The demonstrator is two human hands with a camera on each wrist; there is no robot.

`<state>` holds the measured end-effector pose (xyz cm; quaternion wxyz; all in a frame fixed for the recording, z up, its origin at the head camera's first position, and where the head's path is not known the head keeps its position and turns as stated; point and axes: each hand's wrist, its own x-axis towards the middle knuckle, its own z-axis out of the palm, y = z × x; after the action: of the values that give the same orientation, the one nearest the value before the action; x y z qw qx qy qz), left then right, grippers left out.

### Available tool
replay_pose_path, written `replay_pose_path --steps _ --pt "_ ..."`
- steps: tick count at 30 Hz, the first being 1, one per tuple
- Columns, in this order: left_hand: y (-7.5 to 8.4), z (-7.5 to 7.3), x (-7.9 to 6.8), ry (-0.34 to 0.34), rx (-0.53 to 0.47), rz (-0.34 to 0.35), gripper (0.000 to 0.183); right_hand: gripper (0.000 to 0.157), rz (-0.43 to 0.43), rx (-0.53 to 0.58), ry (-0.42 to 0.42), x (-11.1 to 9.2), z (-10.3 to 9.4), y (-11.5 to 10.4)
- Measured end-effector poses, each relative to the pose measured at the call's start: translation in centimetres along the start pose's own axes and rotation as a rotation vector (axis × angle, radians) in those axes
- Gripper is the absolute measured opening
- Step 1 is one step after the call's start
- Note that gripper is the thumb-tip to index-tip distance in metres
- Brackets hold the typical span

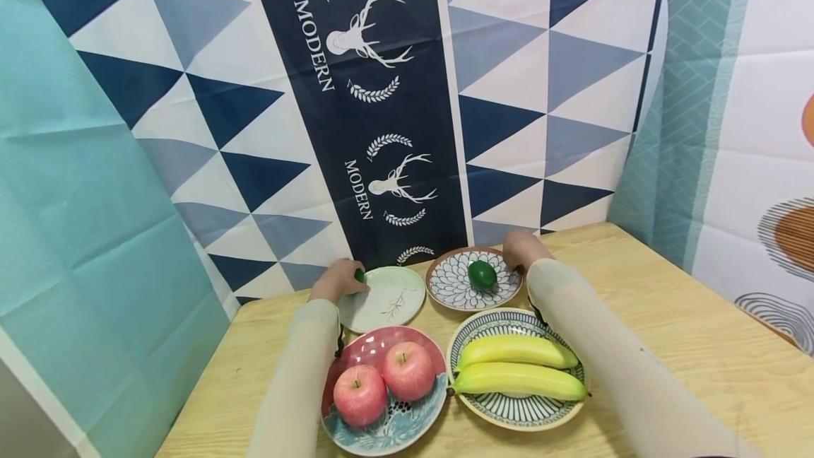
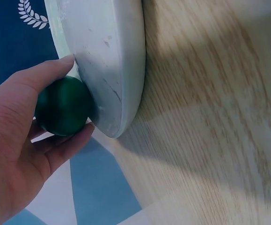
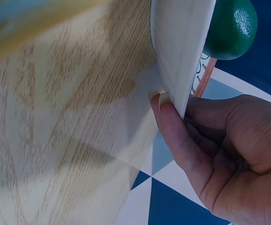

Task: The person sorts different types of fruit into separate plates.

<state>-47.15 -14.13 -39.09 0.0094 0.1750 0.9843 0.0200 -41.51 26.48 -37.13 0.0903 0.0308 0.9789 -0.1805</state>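
Observation:
At the left edge of the white plate (image 1: 384, 302), my left hand (image 1: 338, 281) holds a glossy dark green fruit (image 2: 62, 107), lime-like in shape, between thumb and fingers. The fruit overlaps the plate's rim in the left wrist view. My right hand (image 1: 525, 249) pinches the right rim of a brown-rimmed plate (image 1: 448, 287) with a petal pattern, thumb above and fingertips below. A second dark green fruit (image 1: 482, 275) lies on that plate. In the right wrist view its pale underside (image 3: 179, 42) shows, with the hand (image 3: 219, 145) at the rim.
Nearer me stands a red and blue plate (image 1: 346, 437) with two apples (image 1: 360, 396). To its right, a striped plate (image 1: 518, 412) carries two bananas (image 1: 518, 380). All the plates stand on a wooden table (image 1: 674, 345), with patterned cloth (image 1: 407, 90) hanging behind.

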Motion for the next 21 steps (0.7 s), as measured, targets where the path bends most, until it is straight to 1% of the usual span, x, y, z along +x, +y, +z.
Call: replay_pose_path --steps 7,10,15,19,21 --pt "-0.1 -0.2 0.1 -0.015 -0.025 -0.008 0.046 0.014 -0.028 -0.025 -0.004 0.0 0.0 -0.1" --pt "-0.1 -0.4 0.3 -0.018 -0.047 -0.014 0.048 0.012 -0.019 -0.033 0.007 0.1 0.0 -0.2" --pt "0.2 -1.0 0.4 0.010 -0.062 0.019 0.045 0.009 0.016 -0.012 0.007 0.1 -0.3 -0.4" --pt "0.9 -1.3 0.4 0.035 -0.061 0.064 0.043 0.010 0.036 0.016 -0.013 0.1 -0.2 -0.4" --pt "1.3 -1.5 0.5 0.041 -0.057 0.083 0.043 0.010 0.030 0.005 -0.012 0.2 -0.1 -0.3"
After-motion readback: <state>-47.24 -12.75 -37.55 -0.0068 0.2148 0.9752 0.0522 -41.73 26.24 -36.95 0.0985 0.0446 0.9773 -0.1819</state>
